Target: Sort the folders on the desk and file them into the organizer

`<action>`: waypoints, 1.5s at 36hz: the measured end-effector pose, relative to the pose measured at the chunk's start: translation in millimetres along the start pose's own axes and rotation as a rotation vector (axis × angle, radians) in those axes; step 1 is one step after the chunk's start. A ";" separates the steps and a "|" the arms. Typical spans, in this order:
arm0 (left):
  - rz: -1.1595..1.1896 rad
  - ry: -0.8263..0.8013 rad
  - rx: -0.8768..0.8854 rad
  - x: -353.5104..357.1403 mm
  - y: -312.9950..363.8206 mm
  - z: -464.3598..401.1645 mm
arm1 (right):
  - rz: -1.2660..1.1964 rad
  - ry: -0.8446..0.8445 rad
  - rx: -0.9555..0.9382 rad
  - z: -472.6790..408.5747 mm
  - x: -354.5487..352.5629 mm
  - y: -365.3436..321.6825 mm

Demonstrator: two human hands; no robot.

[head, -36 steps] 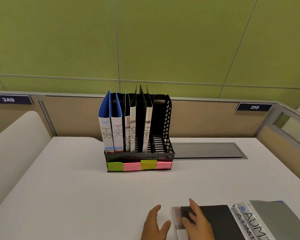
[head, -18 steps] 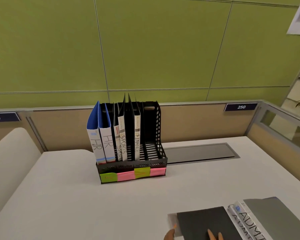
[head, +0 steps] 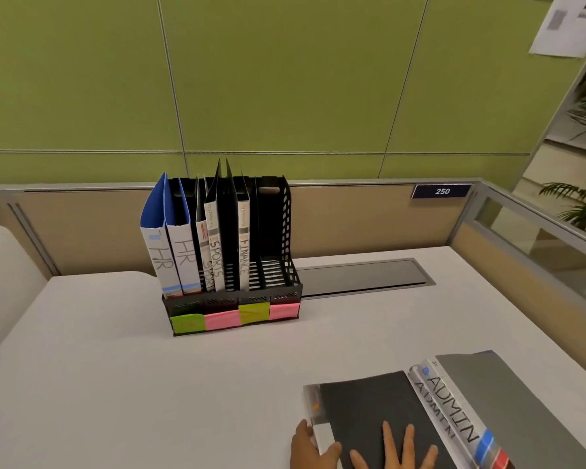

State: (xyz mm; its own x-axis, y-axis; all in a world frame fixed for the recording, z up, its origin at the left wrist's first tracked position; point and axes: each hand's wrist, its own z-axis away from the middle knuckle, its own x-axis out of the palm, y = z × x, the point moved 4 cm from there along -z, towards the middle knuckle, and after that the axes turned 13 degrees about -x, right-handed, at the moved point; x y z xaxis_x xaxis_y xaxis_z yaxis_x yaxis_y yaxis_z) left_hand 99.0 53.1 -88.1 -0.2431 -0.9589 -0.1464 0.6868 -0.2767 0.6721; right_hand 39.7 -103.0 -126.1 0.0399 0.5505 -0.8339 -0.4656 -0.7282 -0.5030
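A black organizer point(head: 232, 301) with green and pink sticky labels stands at the desk's middle back. It holds two blue HR folders point(head: 170, 255), two SPORTS folders point(head: 214, 255) and a FINANCE folder point(head: 243, 252); its rightmost slot is bare. A black folder point(head: 369, 407) lies flat near the front edge. My left hand point(head: 310, 448) grips its white spine edge. My right hand point(head: 396, 450) rests flat on its cover, fingers spread. Two grey ADMIN folders point(head: 454, 411) lie just right of it.
The white desk point(head: 115, 384) has a grey cable hatch point(head: 362, 275) behind the organizer's right side. A tan partition with a "250" plate point(head: 442, 191) closes the back, and a glass side panel point(head: 538, 245) the right. A pale chair back point(head: 0, 275) stands at left.
The view has swung left and tilted. My left hand has gone from lying beside the black folder to gripping its spine edge, and my right hand has slid further across the cover.
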 end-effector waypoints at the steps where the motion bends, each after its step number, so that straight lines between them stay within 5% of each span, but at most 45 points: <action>1: -0.002 -0.007 -0.001 -0.1 2.3 5.2 | 0.063 -0.037 0.046 6.7 -12.4 -11.1; 4: -0.005 -0.021 0.005 -1.5 8.3 21.2 | 0.268 -0.185 0.246 23.5 -37.2 -25.7; 15: 0.042 -0.079 -0.058 -10.5 21.9 40.9 | 0.216 -0.220 0.045 31.1 -39.5 -11.0; 39: 0.178 -0.116 -0.092 -24.5 26.1 39.0 | 0.025 -0.227 0.084 35.9 -27.8 -45.0; 54: 0.270 0.025 0.246 -75.0 110.3 68.0 | -0.266 -0.184 -0.260 16.7 -80.9 -145.8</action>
State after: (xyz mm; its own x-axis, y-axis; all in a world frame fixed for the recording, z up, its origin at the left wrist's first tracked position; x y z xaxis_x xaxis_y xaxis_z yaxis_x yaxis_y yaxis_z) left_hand 146.4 98.8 46.3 -0.0566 -0.9974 0.0448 0.5376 0.0074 0.8431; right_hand 89.6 -34.5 18.5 -0.0412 0.7802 -0.6242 -0.2211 -0.6164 -0.7558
